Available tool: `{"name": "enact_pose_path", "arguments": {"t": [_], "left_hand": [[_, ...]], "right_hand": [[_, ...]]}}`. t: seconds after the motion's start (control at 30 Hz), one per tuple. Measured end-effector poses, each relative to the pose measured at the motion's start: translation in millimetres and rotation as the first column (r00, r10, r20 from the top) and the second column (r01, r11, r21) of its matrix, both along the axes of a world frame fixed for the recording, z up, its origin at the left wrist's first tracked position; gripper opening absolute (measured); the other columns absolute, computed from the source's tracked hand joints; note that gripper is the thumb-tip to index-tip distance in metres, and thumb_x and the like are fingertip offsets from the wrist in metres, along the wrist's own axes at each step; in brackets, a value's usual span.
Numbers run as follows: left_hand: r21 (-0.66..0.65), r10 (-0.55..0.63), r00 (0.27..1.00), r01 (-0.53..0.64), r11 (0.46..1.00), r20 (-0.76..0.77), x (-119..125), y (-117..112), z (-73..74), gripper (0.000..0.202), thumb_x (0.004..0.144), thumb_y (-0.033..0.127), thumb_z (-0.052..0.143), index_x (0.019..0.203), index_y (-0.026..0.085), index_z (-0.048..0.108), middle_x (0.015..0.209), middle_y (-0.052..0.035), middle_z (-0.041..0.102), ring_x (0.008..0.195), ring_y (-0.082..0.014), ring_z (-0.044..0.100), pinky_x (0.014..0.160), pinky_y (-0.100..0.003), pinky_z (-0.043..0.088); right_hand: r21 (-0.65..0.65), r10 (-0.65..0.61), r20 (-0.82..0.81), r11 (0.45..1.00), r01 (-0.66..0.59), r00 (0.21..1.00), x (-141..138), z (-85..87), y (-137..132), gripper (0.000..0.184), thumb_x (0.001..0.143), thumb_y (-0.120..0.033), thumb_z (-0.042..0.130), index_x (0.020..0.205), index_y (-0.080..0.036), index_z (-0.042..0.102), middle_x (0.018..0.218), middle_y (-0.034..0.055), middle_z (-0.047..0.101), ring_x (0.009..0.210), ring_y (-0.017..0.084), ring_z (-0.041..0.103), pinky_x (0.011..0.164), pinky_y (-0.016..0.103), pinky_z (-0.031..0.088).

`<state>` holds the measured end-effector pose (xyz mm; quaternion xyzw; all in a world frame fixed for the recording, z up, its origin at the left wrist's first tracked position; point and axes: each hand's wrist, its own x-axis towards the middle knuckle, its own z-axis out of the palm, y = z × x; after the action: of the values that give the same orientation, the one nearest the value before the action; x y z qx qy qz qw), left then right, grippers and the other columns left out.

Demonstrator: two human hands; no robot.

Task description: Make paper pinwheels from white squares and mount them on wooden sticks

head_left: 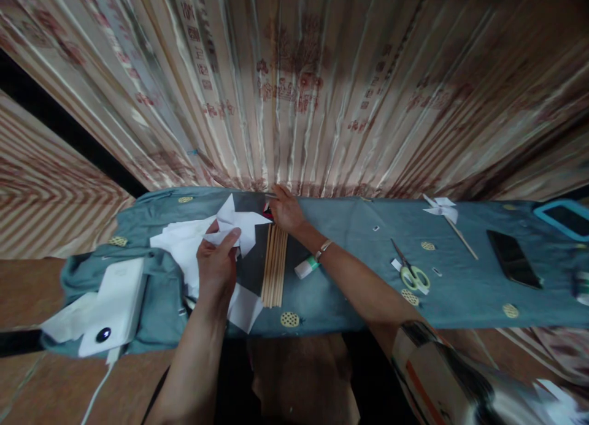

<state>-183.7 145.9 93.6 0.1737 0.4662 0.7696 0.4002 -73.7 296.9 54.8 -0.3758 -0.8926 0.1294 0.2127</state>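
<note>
My left hand (216,259) pinches a folded white paper pinwheel (246,222) between thumb and fingers, above a pile of white paper (177,247). At the table's far edge is my right hand (285,209), its fingers curled in. A thin grey sliver shows by its fingertips, but I cannot make out what it holds. Just left of that hand lies a small red and black item (267,211), partly covered. Below the hand is a row of several wooden sticks (275,265), side by side. A glue stick (306,267) lies beside my right forearm.
Green-handled scissors (414,278) lie right of my forearm. Further right are a finished pinwheel on a stick (453,222), a dark phone (513,259) and a blue-framed device (564,219). A white power bank (115,305) with a cable sits left. A curtain (294,106) hangs behind.
</note>
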Motion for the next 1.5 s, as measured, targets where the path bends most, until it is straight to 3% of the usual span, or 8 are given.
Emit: {"name": "enact_pose_path", "arguments": {"t": [0.17,0.3,0.67,0.77,0.97,1.23,1.37,1.5], "left_hand": [[0.001,-0.008,1.0,0.008,1.0,-0.018,-0.1,-0.4,-0.9,0.045,0.053,0.021,0.083,0.096,0.018,0.07,0.084,-0.0002,0.072,0.077,-0.016,0.069,0.073,-0.027,0.054],[0.01,-0.018,0.999,0.019,1.0,-0.031,2.4,0.1,-0.6,0.043,0.055,0.022,0.082,0.097,0.017,0.07,0.083,-0.0008,0.072,0.078,-0.0166,0.069,0.071,-0.025,0.053],[0.004,-0.163,0.986,0.163,0.987,-0.04,37.0,1.3,-12.8,0.044,0.055,0.023,0.084,0.097,0.015,0.07,0.082,-0.0025,0.072,0.071,-0.0157,0.066,0.07,-0.026,0.051],[-0.035,-0.222,0.975,0.221,0.975,-0.029,53.7,-0.8,-19.1,0.048,0.056,0.023,0.084,0.102,0.016,0.07,0.083,-0.0038,0.073,0.069,-0.0162,0.066,0.067,-0.027,0.051],[-0.049,-0.3,0.95,0.296,0.954,-0.084,69.1,2.1,-25.6,0.045,0.059,0.025,0.084,0.102,0.017,0.071,0.089,-0.0047,0.074,0.071,-0.0176,0.066,0.068,-0.029,0.053],[0.069,-0.104,0.992,0.109,0.992,-0.072,39.4,14.5,-12.2,0.038,0.055,0.021,0.084,0.091,0.018,0.071,0.081,-0.0004,0.073,0.08,-0.018,0.069,0.075,-0.027,0.055],[0.09,-0.135,0.99,0.139,0.986,-0.051,35.8,12.1,-12.7,0.034,0.058,0.02,0.083,0.09,0.019,0.071,0.08,0.0001,0.073,0.071,-0.0156,0.068,0.067,-0.026,0.054],[0.087,-0.164,0.986,0.166,0.982,-0.034,39.3,8.8,-15.4,0.037,0.057,0.021,0.085,0.091,0.019,0.071,0.078,0.0001,0.072,0.068,-0.0152,0.067,0.063,-0.025,0.053]], "right_hand": [[-0.243,-0.153,-0.29,0.967,0.081,0.945,-0.3,-10.3,8.8,0.02,0.083,-0.006,0.054,0.077,-0.013,0.072,0.138,0.0168,0.057,0.138,0.025,0.041,0.118,0.043,0.026],[-0.383,-0.307,-0.4,0.912,0.147,0.864,8.6,-8.5,8.6,0.015,0.081,-0.012,0.058,0.076,-0.017,0.071,0.124,0.0099,0.067,0.123,0.023,0.056,0.107,0.041,0.04],[-0.705,-0.56,-0.542,0.709,0.024,0.626,135.5,-5.3,-89.1,0.021,0.069,-0.04,0.069,0.066,-0.02,0.071,0.102,0.0064,0.075,0.094,0.019,0.067,0.086,0.034,0.049],[-0.73,-0.589,-0.541,0.683,0.012,0.6,152.5,-5.7,-102.7,0.02,0.067,-0.041,0.072,0.067,-0.021,0.072,0.102,0.0059,0.075,0.092,0.018,0.066,0.09,0.035,0.047],[-0.686,-0.548,-0.532,0.726,0.051,0.646,172.5,-7.1,-109.3,0.018,0.067,-0.039,0.076,0.065,-0.022,0.071,0.102,0.006,0.073,0.11,0.024,0.062,0.099,0.039,0.042],[-0.695,-0.539,-0.564,0.719,-0.007,0.625,147.9,-0.3,-96.7,0.022,0.066,-0.043,0.077,0.065,-0.023,0.069,0.11,0.0057,0.071,0.1,0.023,0.064,0.088,0.036,0.047],[-0.722,-0.544,-0.591,0.686,-0.09,0.596,133.2,3.9,-102.2,0.024,0.068,-0.046,0.077,0.07,-0.023,0.069,0.097,0.0042,0.074,0.085,0.019,0.067,0.079,0.033,0.05],[-0.74,-0.552,-0.533,0.671,-0.037,0.641,144.9,0.8,-113.8,0.031,0.07,-0.051,0.075,0.073,-0.021,0.067,0.066,0.0007,0.069,0.059,0.014,0.06,0.062,0.029,0.05]]}}
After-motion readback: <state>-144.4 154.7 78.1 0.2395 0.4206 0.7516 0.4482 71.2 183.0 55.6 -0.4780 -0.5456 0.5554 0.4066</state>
